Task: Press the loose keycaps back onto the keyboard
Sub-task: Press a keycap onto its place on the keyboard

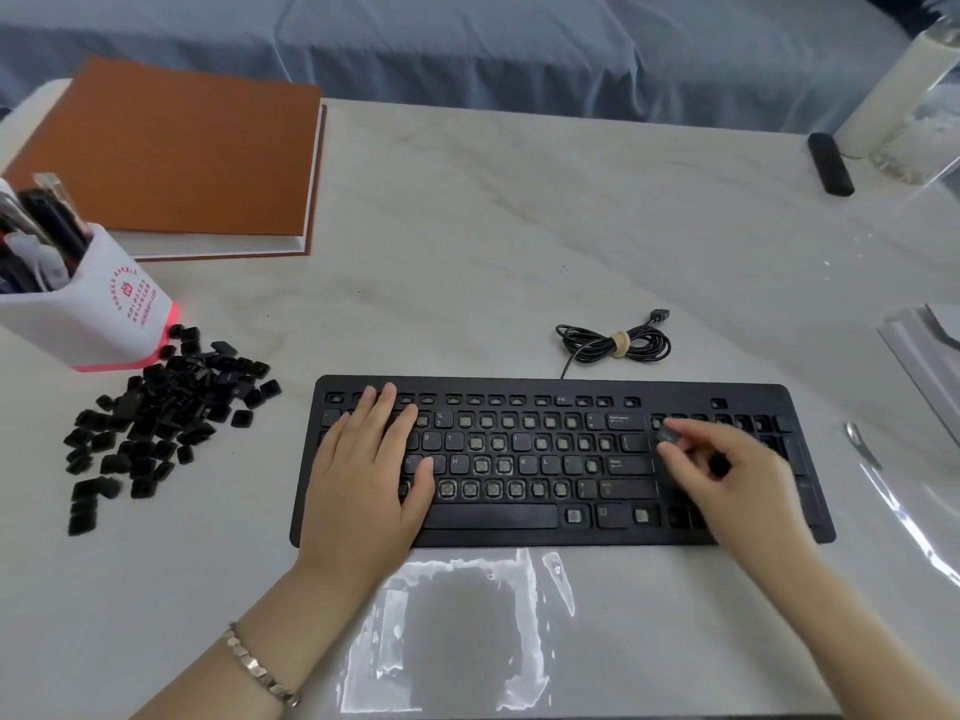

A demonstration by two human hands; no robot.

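Your right hand [727,470] pinches a keycap [666,435] over the right end of the keyboard [519,535]; your left hand [363,475] lies flat on its left.

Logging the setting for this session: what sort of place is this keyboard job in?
Probably a desk in a home or small office. A pen holder full of pens and a brown notebook sit on the pale marble-look table, and a blue-covered sofa or bed lies just behind it.

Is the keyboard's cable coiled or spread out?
Coiled: the cable lies in a bundle behind the keyboard, bound by a tan tie.
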